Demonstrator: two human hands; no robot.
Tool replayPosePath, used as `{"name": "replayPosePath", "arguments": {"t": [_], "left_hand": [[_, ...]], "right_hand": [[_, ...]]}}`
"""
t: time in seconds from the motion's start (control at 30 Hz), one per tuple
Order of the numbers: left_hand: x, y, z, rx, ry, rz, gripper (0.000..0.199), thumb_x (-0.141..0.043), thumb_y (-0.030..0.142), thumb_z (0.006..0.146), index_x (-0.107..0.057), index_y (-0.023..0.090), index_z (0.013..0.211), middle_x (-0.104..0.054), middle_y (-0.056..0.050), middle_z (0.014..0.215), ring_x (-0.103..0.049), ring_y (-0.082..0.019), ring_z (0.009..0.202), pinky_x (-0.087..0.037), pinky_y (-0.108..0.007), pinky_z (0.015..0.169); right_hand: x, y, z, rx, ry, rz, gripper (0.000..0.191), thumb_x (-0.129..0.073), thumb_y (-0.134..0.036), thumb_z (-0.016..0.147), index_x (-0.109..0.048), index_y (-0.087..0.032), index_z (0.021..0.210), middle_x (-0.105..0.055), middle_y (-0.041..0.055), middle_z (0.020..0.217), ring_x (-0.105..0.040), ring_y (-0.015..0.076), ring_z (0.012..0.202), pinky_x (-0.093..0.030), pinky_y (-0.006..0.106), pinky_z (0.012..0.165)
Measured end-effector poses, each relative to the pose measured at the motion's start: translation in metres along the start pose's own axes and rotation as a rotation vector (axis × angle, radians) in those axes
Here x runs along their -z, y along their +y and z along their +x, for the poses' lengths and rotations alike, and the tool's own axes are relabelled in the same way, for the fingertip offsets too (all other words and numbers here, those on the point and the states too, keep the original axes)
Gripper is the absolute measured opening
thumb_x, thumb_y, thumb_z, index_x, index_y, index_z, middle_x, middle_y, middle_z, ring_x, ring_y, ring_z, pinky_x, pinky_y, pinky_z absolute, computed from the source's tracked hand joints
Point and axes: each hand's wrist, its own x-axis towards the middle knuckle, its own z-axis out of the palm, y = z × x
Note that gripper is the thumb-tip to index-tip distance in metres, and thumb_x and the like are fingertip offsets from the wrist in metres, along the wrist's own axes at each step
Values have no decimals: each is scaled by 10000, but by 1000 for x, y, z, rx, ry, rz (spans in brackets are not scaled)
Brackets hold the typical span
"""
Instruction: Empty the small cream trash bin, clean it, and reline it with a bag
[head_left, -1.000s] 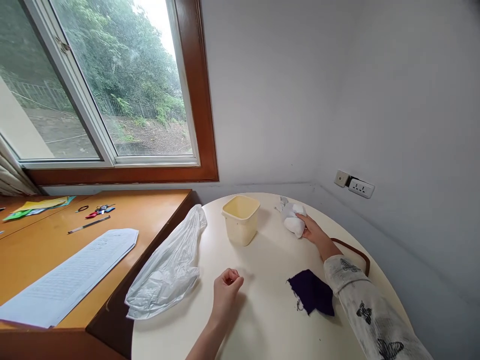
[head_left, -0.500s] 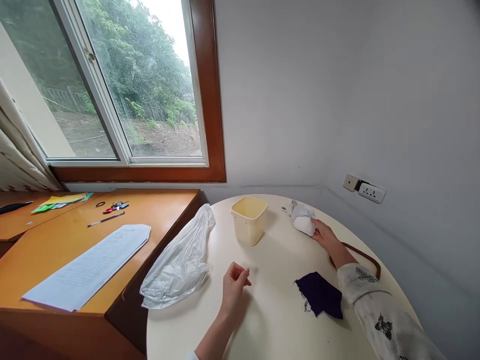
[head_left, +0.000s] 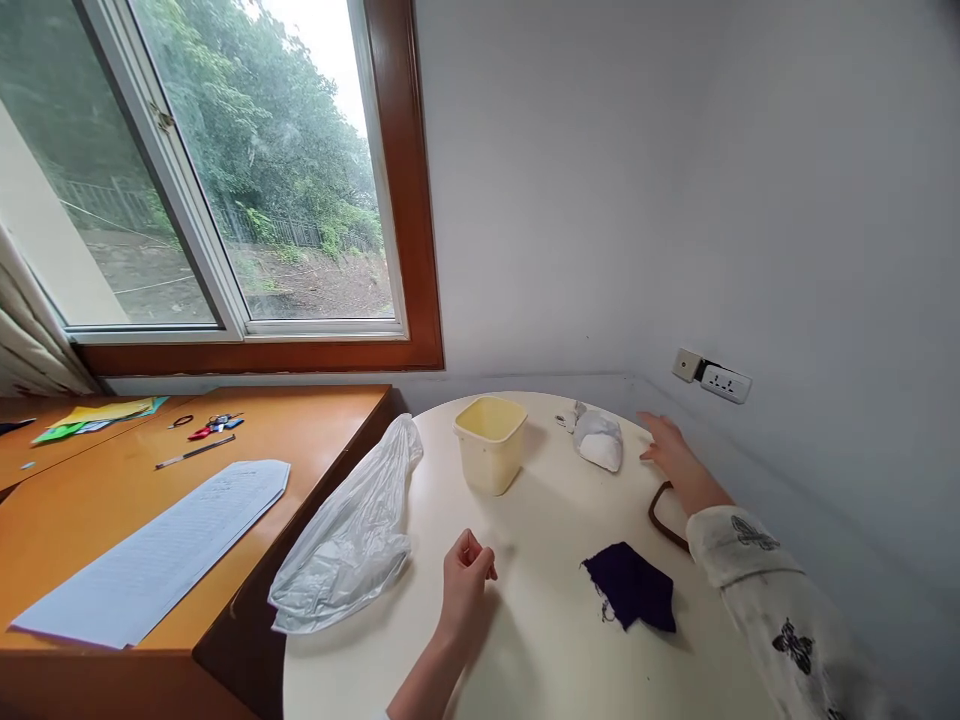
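A small tied plastic bag with white contents point(head_left: 599, 440) lies at the back right of the round cream table point(head_left: 540, 640). Just right of it, my right hand point(head_left: 666, 442) is raised with its fingers apart, holding nothing. My left hand point(head_left: 466, 575) hovers over the middle of the table, fingers curled together; nothing shows in it. Beyond my left hand stands an uncovered pale yellow container point(head_left: 491, 450). A dark purple cloth point(head_left: 634, 588) lies between my two arms, and a brown curved strip point(head_left: 661, 515) is partly under my right forearm.
A crumpled white plastic bag point(head_left: 349, 550) lies along the table's left side. On the orange desk point(head_left: 300, 420) are papers point(head_left: 165, 550), a pen point(head_left: 195, 452), scissors and coloured sheets point(head_left: 97, 415). Wall sockets point(head_left: 725, 383) are at the right.
My right hand has come off the small white-filled bag, moved to its right and spread its fingers. My left hand keeps its curled pose. The view has shifted slightly.
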Motion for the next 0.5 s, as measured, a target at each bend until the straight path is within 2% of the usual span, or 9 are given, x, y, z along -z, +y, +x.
{"name": "replayPosePath", "arguments": {"t": [0.1,0.17,0.2,0.27,0.3,0.37,0.43,0.5], "left_hand": [[-1,0,0,1,6,19,191,-483,146,613,-319,193,528,-362,75,494,-399,-87,508,-313,-199,515],[-1,-1,1,-5,12,27,195,-489,148,614,-318,191,528,-363,77,489,-400,-85,504,-305,-195,512],[0,-2,1,-8,14,28,198,-492,149,615,-318,191,529,-364,78,487,-401,-84,503,-304,-194,512],[0,-4,2,-14,20,26,206,-498,151,618,-316,190,529,-369,78,484,-405,-84,502,-307,-193,514],[1,-4,2,-16,21,25,212,-503,155,622,-316,190,528,-375,77,483,-408,-85,501,-309,-194,513],[2,-5,3,-23,28,21,231,-518,179,639,-318,191,525,-388,73,479,-413,-86,496,-311,-195,509],[3,-5,3,-29,31,16,263,-543,227,665,-323,191,524,-396,70,471,-417,-87,488,-314,-197,506],[4,-5,4,-34,30,11,301,-569,287,684,-333,190,525,-401,69,461,-421,-88,479,-315,-199,503]], "right_hand": [[-10,-37,-8,187,144,-17,810,-528,-404,728,-126,-223,1408,-176,119,1450,-234,270,1308,-282,434,1030],[-24,-57,-23,349,182,-40,734,-510,-357,750,-168,-287,1396,-197,38,1448,-197,207,1320,-196,380,1075],[-34,-64,-34,452,187,-62,690,-508,-329,753,-220,-306,1380,-236,20,1428,-197,189,1316,-175,373,1081],[-54,-71,-60,806,177,-188,621,-472,-315,781,-277,-254,1368,-277,77,1391,-214,217,1298,-192,430,1061],[-65,-72,-75,930,146,-237,588,-451,-310,798,-295,-245,1361,-289,87,1376,-228,217,1287,-206,434,1054],[-86,-68,-104,1083,42,-350,511,-419,-300,827,-358,-240,1331,-294,97,1359,-224,222,1284,-215,436,1050],[-106,-59,-130,1155,-104,-481,465,-428,-310,837,-418,-240,1297,-271,100,1373,-186,244,1301,-203,435,1056],[-124,-48,-148,1146,-227,-565,445,-463,-330,828,-464,-241,1264,-260,96,1386,-150,269,1314,-191,439,1062]]}}
